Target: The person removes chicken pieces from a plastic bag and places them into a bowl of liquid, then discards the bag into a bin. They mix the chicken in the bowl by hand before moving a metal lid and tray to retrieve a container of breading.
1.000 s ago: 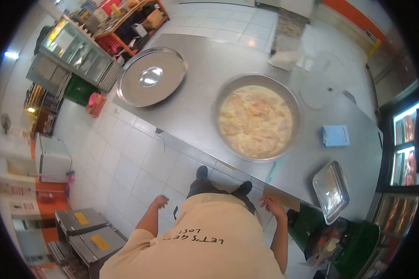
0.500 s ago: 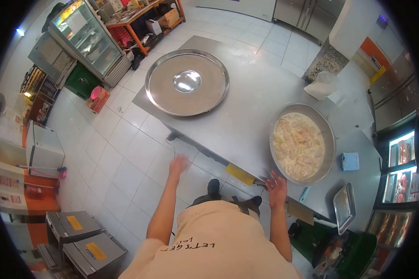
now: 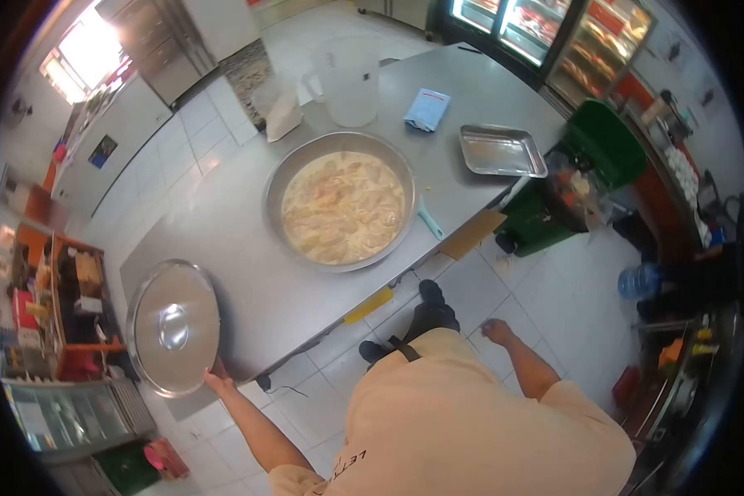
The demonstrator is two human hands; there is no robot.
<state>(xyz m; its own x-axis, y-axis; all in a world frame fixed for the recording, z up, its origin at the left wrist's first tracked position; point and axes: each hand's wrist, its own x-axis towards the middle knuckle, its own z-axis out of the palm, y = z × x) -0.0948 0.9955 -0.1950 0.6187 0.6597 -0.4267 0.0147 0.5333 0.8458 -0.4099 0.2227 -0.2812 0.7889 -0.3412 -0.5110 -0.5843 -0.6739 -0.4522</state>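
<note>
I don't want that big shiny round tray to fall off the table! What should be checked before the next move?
1. Left hand on the round tray: ok, the fingers touch its near rim.
2. Firm grip on the rim: cannot tell, only the fingertips meet it.
3. Right hand free to help: ok, it holds nothing and hangs off the table.
4. Tray fully on the table: cannot tell, it lies right at the corner.
5. Tray bare: ok, nothing lies on it.
6. Room beside the full big pan: ok, bare table lies between pan and tray.
</note>
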